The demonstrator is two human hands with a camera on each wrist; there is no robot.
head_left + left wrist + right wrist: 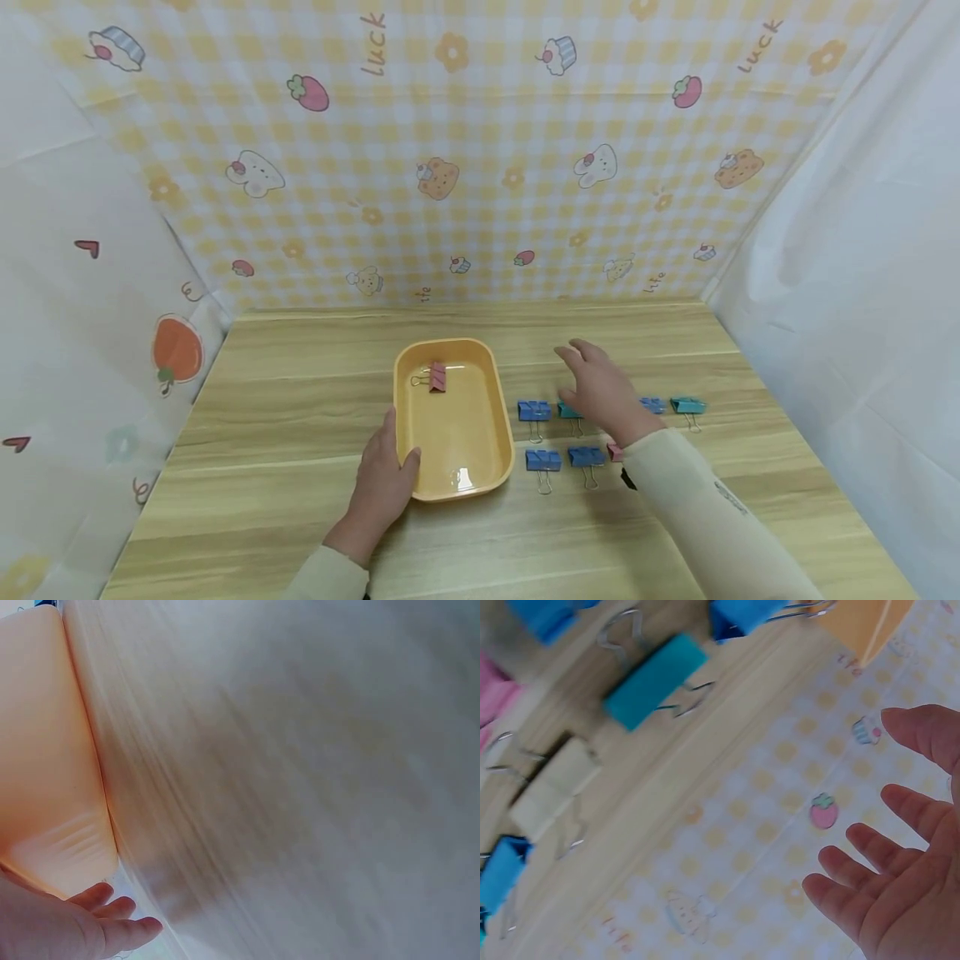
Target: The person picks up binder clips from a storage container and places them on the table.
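My left hand (382,479) holds the left side of a yellow-orange plastic tray (507,437), thumb over the rim and fingers along the outer wall. In the left wrist view, fingers (120,907) extend beside the tray wall (56,750). One pink binder clip (437,377) lies inside, toward the far end. Over the rows of clips to the right hovers my right hand (600,392), fingers spread and nothing in them. Under or near it are a teal binder clip (656,681) and a cream binder clip (555,787), the latter hidden by the hand in the head view.
Two rows of binder clips lie right of the tray, including a blue clip (534,410), another blue clip (543,461), a partly covered pink clip (615,452) and a teal clip (687,406). A checked cloth (480,208) hangs behind the wooden table (285,392).
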